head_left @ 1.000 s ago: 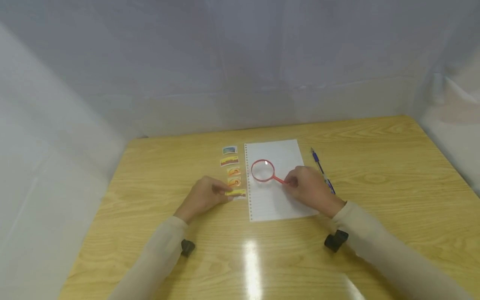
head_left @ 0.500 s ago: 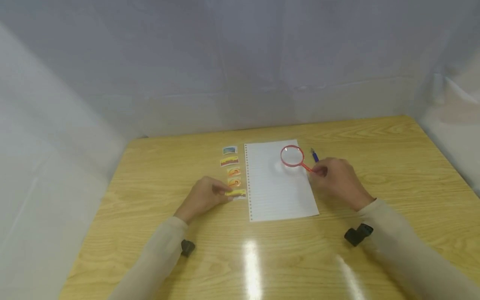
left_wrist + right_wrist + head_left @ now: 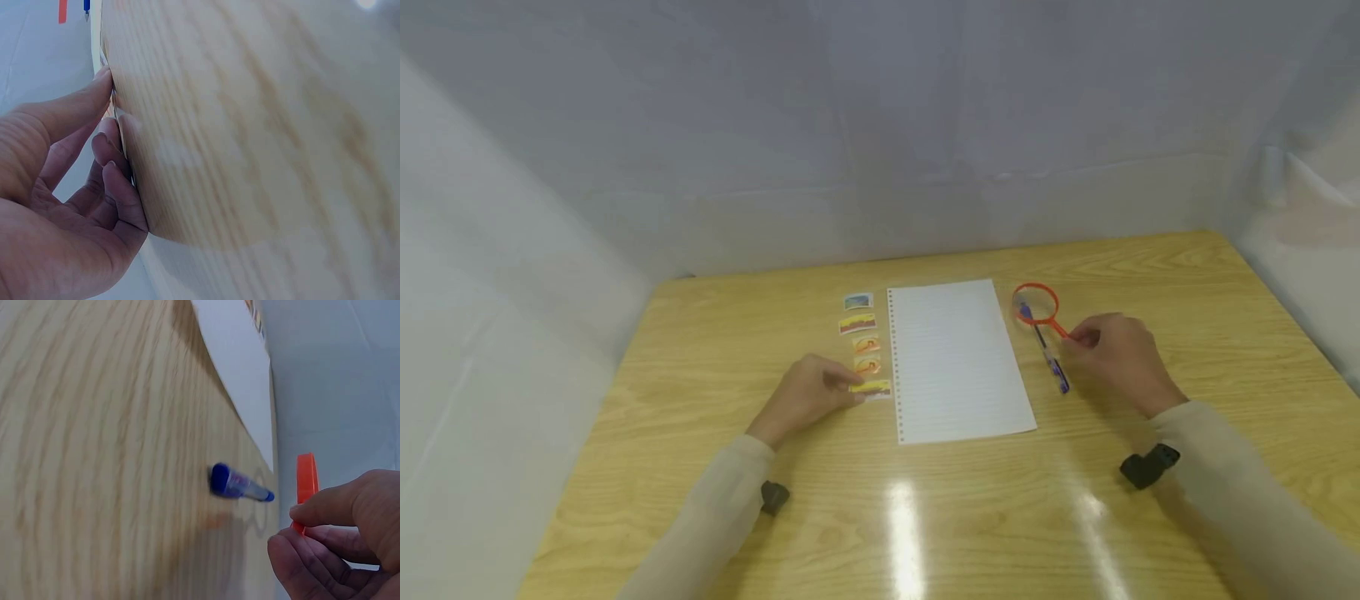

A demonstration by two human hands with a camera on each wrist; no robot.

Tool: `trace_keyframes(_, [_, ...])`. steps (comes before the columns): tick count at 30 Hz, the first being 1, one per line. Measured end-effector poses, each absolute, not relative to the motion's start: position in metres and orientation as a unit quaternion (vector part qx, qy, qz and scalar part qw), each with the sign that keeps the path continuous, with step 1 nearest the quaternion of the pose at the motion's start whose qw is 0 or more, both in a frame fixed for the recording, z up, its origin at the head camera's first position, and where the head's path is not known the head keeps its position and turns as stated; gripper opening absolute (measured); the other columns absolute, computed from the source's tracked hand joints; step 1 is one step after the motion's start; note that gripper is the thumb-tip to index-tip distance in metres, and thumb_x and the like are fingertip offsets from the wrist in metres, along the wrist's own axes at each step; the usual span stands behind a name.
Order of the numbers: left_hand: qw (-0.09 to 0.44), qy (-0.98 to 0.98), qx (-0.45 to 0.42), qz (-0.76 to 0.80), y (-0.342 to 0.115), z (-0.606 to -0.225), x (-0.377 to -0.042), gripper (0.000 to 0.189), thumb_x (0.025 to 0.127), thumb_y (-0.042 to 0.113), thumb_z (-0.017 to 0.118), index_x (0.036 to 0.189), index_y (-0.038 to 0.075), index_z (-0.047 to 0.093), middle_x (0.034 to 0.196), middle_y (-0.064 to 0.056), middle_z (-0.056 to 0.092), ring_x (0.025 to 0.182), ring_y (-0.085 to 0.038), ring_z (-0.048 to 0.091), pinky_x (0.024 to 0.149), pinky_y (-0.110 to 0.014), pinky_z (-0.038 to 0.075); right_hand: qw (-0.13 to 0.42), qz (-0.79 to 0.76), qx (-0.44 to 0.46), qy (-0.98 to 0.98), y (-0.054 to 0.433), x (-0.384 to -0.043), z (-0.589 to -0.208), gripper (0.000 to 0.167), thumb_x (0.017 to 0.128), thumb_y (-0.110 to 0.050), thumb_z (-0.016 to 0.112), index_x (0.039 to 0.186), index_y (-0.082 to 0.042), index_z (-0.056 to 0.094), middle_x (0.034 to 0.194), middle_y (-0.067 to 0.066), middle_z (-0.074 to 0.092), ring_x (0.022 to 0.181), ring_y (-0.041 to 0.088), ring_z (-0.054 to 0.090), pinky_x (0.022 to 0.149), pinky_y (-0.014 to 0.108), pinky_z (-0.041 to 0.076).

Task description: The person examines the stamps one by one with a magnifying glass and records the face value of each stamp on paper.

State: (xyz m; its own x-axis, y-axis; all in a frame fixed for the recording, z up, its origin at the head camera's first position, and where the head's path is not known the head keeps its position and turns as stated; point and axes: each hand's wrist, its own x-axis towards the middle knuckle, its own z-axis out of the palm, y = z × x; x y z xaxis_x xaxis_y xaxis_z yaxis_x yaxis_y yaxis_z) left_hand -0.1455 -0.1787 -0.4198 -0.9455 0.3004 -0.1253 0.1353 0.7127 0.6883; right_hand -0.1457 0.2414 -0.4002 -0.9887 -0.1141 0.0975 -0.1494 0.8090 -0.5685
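My left hand [image 3: 808,392] is at the lowest stamp [image 3: 876,389] of a column left of the lined paper [image 3: 958,367]. Its thumb and index finger pinch that yellow-and-brown stamp at its left end. The left wrist view shows this hand's other fingers curled against the table. On the right, my right hand [image 3: 1122,358] pinches a red magnifying glass [image 3: 1058,327] by its handle. Its round lens is held above the table, overlapping the upper end of a blue pen [image 3: 1049,357] in the head view. Edge-on, the red rim [image 3: 306,476] shows in the right wrist view.
Above the held stamp lie two orange stamps [image 3: 867,345], another yellow one [image 3: 858,324] and a blue-grey one [image 3: 858,301]. The wooden table [image 3: 715,333] ends at a grey sheet [image 3: 760,225] behind. Glare streaks the table's near part.
My right hand has carried the magnifying glass rightward off the paper to over the pen, which now shows almost fully. The left hand and the stamps have stayed in place.
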Motion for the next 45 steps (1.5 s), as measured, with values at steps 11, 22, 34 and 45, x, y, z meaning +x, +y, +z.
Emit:
trace_keyframes(11, [0.117, 0.918, 0.117, 0.36, -0.179, -0.421, -0.145, 0.018, 0.082, 0.021, 0.086, 0.098, 0.015, 0.081, 0.091, 0.003, 0.072, 0.084, -0.015, 0.061, 0.083, -0.038, 0.055, 0.012, 0.285, 0.027, -0.958, 0.265, -0.142, -0.409, 0.023, 0.093, -0.017, 0.07, 0.091, 0.006, 0.075, 0.081, 0.013, 0.072, 0.071, 0.025, 0.065, 0.057, 0.031, 0.05])
trace_keyframes(22, [0.117, 0.919, 0.114, 0.359, -0.179, -0.42, -0.145, 0.019, 0.082, 0.022, 0.085, 0.099, 0.014, 0.081, 0.091, 0.002, 0.072, 0.084, -0.015, 0.062, 0.082, -0.037, 0.055, 0.021, 0.273, 0.014, -0.962, 0.277, -0.14, -0.418, 0.025, 0.092, -0.016, 0.07, 0.09, 0.008, 0.074, 0.081, 0.017, 0.071, 0.07, 0.028, 0.066, 0.055, 0.037, 0.053])
trace_keyframes(34, [0.115, 0.919, 0.115, 0.358, -0.179, -0.421, -0.146, 0.019, 0.082, 0.022, 0.086, 0.099, 0.014, 0.081, 0.093, 0.002, 0.073, 0.085, -0.015, 0.062, 0.083, -0.039, 0.055, 0.014, 0.267, 0.008, -0.963, 0.279, -0.14, -0.423, 0.025, 0.093, -0.017, 0.071, 0.089, 0.007, 0.075, 0.078, 0.014, 0.072, 0.069, 0.028, 0.066, 0.056, 0.04, 0.053])
trace_keyframes(45, [0.111, 0.923, 0.119, 0.349, -0.179, -0.421, -0.146, 0.019, 0.083, 0.022, 0.085, 0.099, 0.014, 0.08, 0.096, 0.001, 0.074, 0.088, -0.015, 0.064, 0.085, -0.04, 0.056, 0.023, 0.267, 0.017, -0.963, 0.281, -0.138, -0.423, 0.029, 0.093, -0.021, 0.072, 0.086, 0.007, 0.075, 0.075, 0.012, 0.072, 0.066, 0.025, 0.066, 0.055, 0.037, 0.053])
